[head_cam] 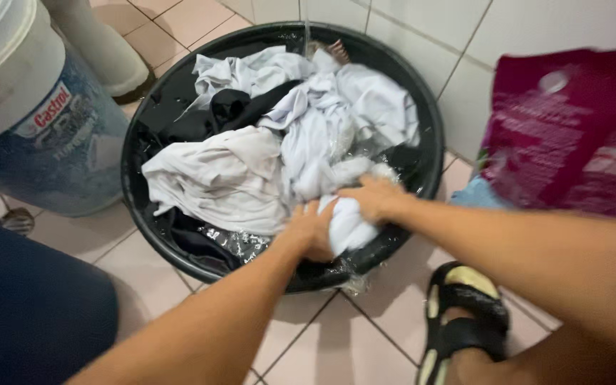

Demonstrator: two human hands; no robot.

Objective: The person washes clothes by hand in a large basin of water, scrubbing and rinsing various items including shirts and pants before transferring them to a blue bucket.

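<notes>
I'm gripping a bunched wet white cloth point(347, 222) with my left hand point(309, 229) and right hand point(373, 198), fingers closed on it, at five o'clock in the round black plastic basin point(422, 121). Squeezing hard here could slosh water onto the pink floor tiles point(322, 342), making them slippery.

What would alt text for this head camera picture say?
Two bare hands, left hand and right hand, grip a wet white cloth in a round black basin of white and dark laundry on a tiled floor. A pale bucket stands beside it.
</notes>
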